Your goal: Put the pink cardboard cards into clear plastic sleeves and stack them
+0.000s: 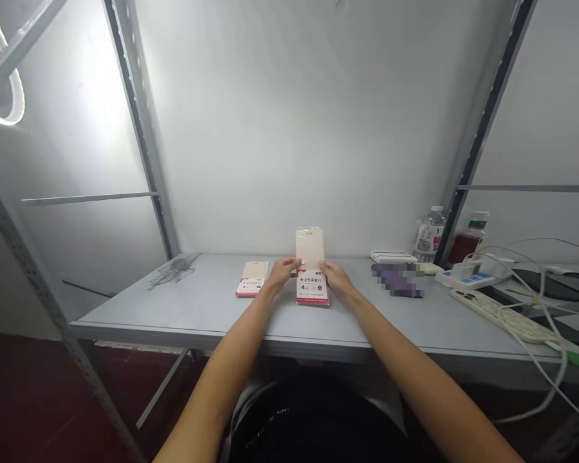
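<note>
A flat packet in clear wrapping is held upright over the table, cream at the top with a white and red printed label below. My left hand grips its left edge, the thumb lying on the front. On the opposite edge my right hand is closed the same way. Most of the fingers are hidden behind the packet. Left of my left hand, a similar cream packet with a red and white label lies on the table.
The grey table backs onto a white wall between metal posts. On the right are a blurred purple item, a white box, a water bottle, a power strip, a cream keyboard and loose cables. Dark scribble marks show at left.
</note>
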Action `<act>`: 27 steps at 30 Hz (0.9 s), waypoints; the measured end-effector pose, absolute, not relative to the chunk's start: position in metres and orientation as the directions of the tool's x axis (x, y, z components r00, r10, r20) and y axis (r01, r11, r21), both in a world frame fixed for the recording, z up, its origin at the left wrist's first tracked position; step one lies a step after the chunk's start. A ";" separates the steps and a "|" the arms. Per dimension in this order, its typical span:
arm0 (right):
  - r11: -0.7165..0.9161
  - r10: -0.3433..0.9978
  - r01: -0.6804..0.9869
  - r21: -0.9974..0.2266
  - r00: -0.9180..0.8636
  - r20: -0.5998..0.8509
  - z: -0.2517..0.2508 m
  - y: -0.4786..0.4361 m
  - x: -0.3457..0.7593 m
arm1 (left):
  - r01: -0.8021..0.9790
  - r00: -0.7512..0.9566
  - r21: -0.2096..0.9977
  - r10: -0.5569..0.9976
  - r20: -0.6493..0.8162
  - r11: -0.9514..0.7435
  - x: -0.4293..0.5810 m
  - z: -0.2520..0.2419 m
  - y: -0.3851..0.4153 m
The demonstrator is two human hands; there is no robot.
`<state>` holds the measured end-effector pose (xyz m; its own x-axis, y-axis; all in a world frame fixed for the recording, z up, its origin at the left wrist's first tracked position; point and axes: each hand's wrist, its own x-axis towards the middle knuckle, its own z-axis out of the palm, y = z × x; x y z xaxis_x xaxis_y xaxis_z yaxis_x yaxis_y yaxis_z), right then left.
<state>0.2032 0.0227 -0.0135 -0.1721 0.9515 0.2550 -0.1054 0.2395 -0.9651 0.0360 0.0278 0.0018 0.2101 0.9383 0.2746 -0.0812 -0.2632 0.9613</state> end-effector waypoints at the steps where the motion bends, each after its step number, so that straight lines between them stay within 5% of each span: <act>1: 0.246 0.956 -0.066 -0.967 -0.151 0.253 -0.014 0.024 0.203 | -0.091 0.186 0.960 0.942 0.279 -0.266 0.036 0.002 0.028; 13: 0.279 0.960 0.246 -0.928 -0.036 0.279 -0.017 0.032 0.203 | -0.099 0.015 0.978 0.982 0.188 -0.186 0.038 0.004 0.030; 18: 0.299 0.939 0.394 -0.869 0.041 0.342 -0.017 0.035 0.204 | 0.107 -0.041 0.976 0.980 0.193 -0.188 0.035 -0.002 0.039; 27: 0.220 0.960 0.413 -0.884 0.067 0.271 -0.018 0.030 0.191 | 0.362 -0.169 0.915 0.953 0.253 -0.179 0.035 -0.007 0.046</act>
